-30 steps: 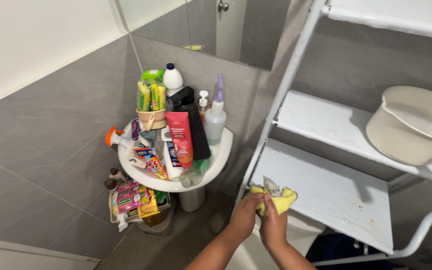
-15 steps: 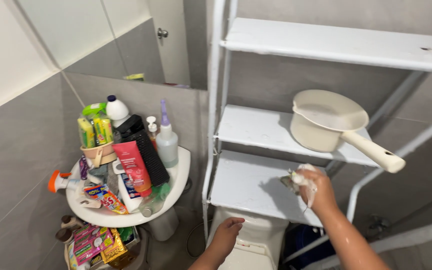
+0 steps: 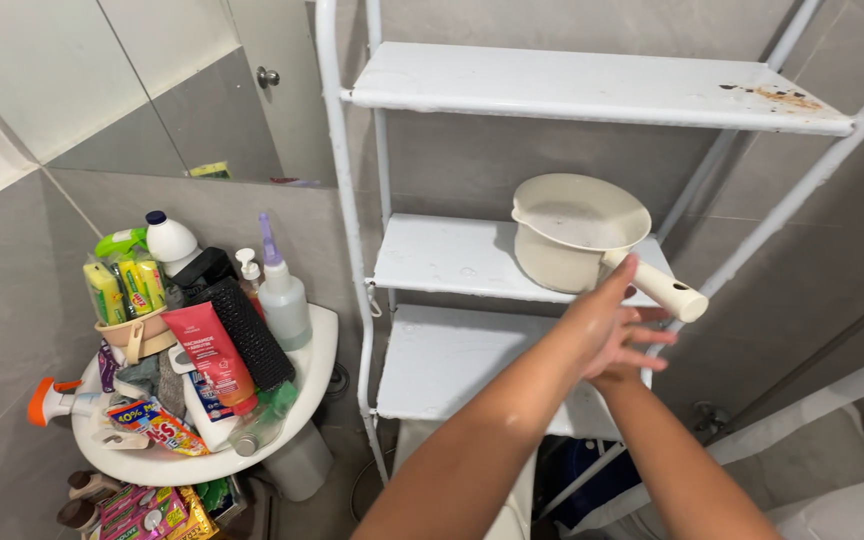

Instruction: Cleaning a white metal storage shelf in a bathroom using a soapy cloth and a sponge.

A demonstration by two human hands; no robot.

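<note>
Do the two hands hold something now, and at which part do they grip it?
Nothing can be seen in them. The left hand and right hand cross with spread fingers just before the dipper's handle, not gripping it.

My left hand [image 3: 602, 315] covers most of my right hand [image 3: 642, 345], so can't tell if either grips anything. Both forearms cut off at bottom edge. Packets [image 3: 142, 510] under sink [image 3: 307, 385] cropped too.

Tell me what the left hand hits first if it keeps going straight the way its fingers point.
Most likely the cream dipper's handle: the left hand points up and right at it, fingertips already overlapping it in view, though depth is unclear.
</note>
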